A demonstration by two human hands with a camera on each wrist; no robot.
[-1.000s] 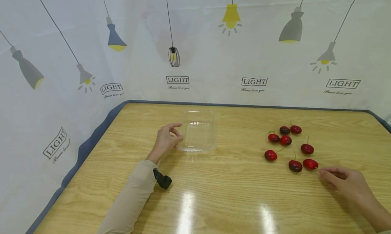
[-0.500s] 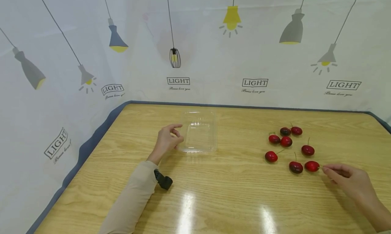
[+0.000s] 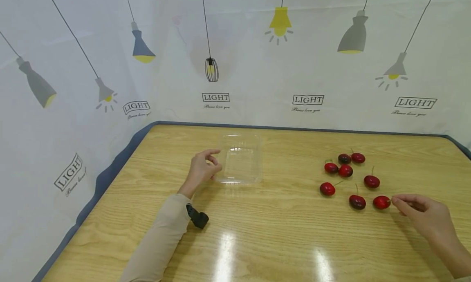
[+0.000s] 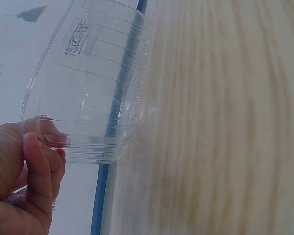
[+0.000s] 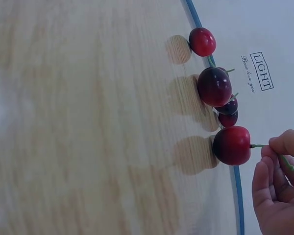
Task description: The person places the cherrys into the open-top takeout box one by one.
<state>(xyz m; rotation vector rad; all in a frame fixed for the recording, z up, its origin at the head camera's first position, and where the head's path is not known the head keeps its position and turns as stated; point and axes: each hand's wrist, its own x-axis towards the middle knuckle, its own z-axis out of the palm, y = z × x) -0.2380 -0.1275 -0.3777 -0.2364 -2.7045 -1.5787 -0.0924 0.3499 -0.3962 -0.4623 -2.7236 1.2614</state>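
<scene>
A clear plastic container [image 3: 241,161] stands on the wooden table at the middle left. My left hand [image 3: 203,166] pinches its left rim, with the rim between thumb and fingers in the left wrist view. At the right, my right hand [image 3: 428,216] pinches the green stem [image 5: 257,145] of a red cherry [image 3: 381,202] between thumb and fingertip. This cherry sits close over the tabletop, its stem pointing toward the hand. Left of it lies a dark red cherry [image 3: 357,202], and several more cherries, such as a bright red one [image 3: 327,189], lie loosely grouped behind.
The wooden table [image 3: 279,241] ends at a blue border along a pale wall sheet [image 3: 254,49] printed with lamps. A black strap mount [image 3: 197,217] sits on my left wrist.
My right hand has moved slightly to the right, drawing the cherry by its stem away from the dark cherry beside it. The left hand and the container stay in place.
</scene>
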